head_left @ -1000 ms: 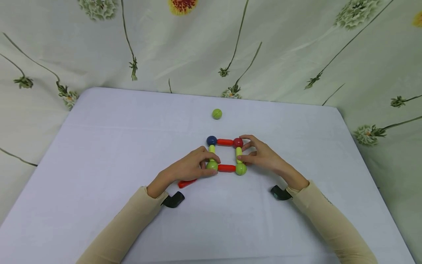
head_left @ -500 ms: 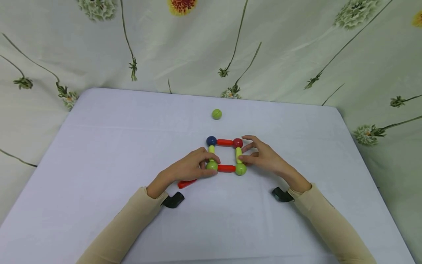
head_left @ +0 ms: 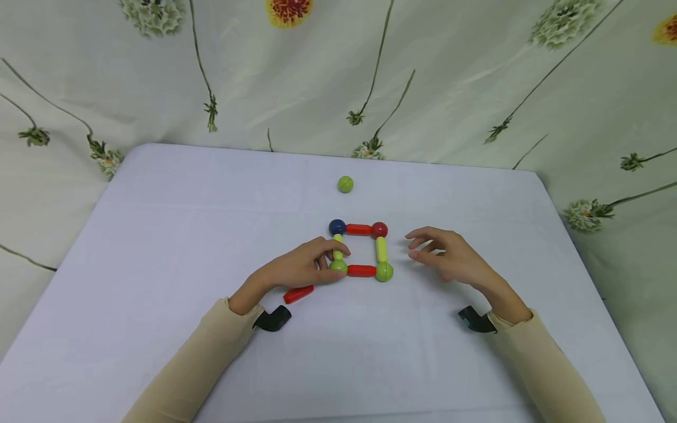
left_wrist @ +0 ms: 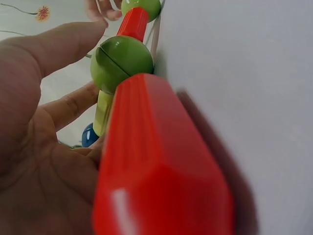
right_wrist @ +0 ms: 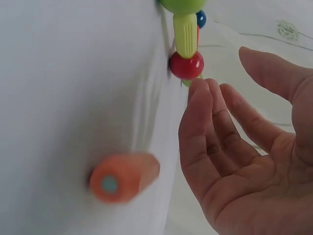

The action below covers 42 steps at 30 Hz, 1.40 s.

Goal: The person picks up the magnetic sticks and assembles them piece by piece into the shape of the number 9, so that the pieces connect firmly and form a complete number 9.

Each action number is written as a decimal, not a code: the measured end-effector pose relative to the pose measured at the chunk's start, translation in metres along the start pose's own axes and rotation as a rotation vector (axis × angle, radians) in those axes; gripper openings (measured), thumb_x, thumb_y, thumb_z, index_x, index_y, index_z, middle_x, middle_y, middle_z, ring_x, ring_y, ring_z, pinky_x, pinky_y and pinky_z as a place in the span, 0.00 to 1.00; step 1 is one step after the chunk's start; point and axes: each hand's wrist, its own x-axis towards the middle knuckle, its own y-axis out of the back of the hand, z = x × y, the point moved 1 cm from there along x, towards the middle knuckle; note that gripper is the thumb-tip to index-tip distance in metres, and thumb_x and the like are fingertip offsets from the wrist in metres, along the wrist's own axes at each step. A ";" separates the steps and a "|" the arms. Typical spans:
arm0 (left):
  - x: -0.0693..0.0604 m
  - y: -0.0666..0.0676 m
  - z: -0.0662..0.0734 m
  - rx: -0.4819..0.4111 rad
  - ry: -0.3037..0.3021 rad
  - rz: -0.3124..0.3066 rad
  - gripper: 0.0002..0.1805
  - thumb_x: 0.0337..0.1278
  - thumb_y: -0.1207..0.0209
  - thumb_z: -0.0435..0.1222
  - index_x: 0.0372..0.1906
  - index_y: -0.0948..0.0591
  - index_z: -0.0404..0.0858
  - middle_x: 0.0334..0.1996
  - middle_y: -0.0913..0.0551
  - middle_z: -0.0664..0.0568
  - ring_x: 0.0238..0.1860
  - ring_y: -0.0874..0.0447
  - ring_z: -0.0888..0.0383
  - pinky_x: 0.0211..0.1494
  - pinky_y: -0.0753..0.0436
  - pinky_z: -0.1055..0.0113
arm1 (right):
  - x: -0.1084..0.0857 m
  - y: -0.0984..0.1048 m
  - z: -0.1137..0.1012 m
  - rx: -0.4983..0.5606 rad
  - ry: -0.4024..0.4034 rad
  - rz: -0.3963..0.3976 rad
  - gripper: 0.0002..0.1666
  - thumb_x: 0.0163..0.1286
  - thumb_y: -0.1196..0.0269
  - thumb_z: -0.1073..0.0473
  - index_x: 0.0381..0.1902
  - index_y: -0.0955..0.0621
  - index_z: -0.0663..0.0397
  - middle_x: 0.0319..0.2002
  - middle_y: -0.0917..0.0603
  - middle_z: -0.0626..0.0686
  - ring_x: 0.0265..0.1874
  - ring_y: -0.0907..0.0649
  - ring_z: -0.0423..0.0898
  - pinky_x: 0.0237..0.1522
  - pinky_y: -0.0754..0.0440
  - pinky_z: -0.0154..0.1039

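Observation:
A square of rods and balls lies on the table: blue ball (head_left: 337, 227), red ball (head_left: 379, 230) and two green balls at the corners, red and yellow rods between. My left hand (head_left: 304, 263) holds the near-left green ball (head_left: 337, 268), its thumb on the near side and fingers by the left yellow rod (left_wrist: 101, 112). To the right of the square, my right hand (head_left: 449, 252) hovers with nothing in its loosely bent fingers, apart from the right yellow rod (head_left: 381, 249) and near-right green ball (head_left: 384, 271).
A loose red rod (head_left: 298, 294) lies beside the left wrist, large in the left wrist view. In the right wrist view an orange rod with a blue-green end (right_wrist: 122, 178) lies near the right hand. One more green ball (head_left: 345, 184) sits towards the far edge of the white table (head_left: 211, 188).
My right hand has let go of the square's right side and drawn away to the right. The left hand and the square keep almost the same place.

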 end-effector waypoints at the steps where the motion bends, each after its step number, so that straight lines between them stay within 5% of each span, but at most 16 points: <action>1: 0.000 0.001 0.000 -0.012 -0.001 -0.007 0.23 0.65 0.36 0.43 0.62 0.25 0.45 0.45 0.25 0.49 0.42 0.23 0.56 0.44 0.20 0.64 | -0.003 0.003 0.001 -0.003 -0.006 0.004 0.21 0.70 0.34 0.51 0.58 0.20 0.48 0.50 0.17 0.53 0.45 0.17 0.51 0.25 0.21 0.38; 9: -0.004 0.004 0.003 -0.080 0.007 -0.028 0.26 0.65 0.37 0.39 0.66 0.28 0.42 0.46 0.25 0.48 0.43 0.24 0.55 0.46 0.21 0.64 | -0.021 0.015 0.016 -0.065 0.039 0.065 0.19 0.69 0.33 0.54 0.57 0.18 0.49 0.36 0.15 0.57 0.39 0.18 0.47 0.41 0.21 0.36; 16: -0.004 0.005 0.001 -0.098 0.012 -0.041 0.26 0.66 0.38 0.38 0.67 0.29 0.43 0.47 0.26 0.48 0.44 0.24 0.55 0.47 0.21 0.63 | -0.032 0.019 0.028 -0.172 0.077 0.085 0.19 0.72 0.36 0.55 0.60 0.19 0.50 0.54 0.22 0.56 0.41 0.19 0.48 0.41 0.23 0.37; 21: -0.004 0.004 0.000 -0.101 0.017 -0.040 0.26 0.66 0.38 0.39 0.67 0.28 0.44 0.47 0.26 0.48 0.44 0.24 0.55 0.47 0.21 0.63 | -0.036 0.021 0.033 -0.189 0.016 0.053 0.22 0.71 0.35 0.53 0.61 0.20 0.48 0.56 0.23 0.57 0.41 0.19 0.48 0.41 0.24 0.40; 42: -0.005 0.004 0.002 -0.110 0.045 -0.037 0.26 0.66 0.38 0.39 0.67 0.29 0.44 0.48 0.26 0.48 0.45 0.23 0.54 0.47 0.21 0.63 | -0.030 -0.001 0.032 -0.213 0.086 0.038 0.23 0.64 0.33 0.67 0.58 0.20 0.52 0.51 0.17 0.54 0.35 0.17 0.43 0.43 0.17 0.40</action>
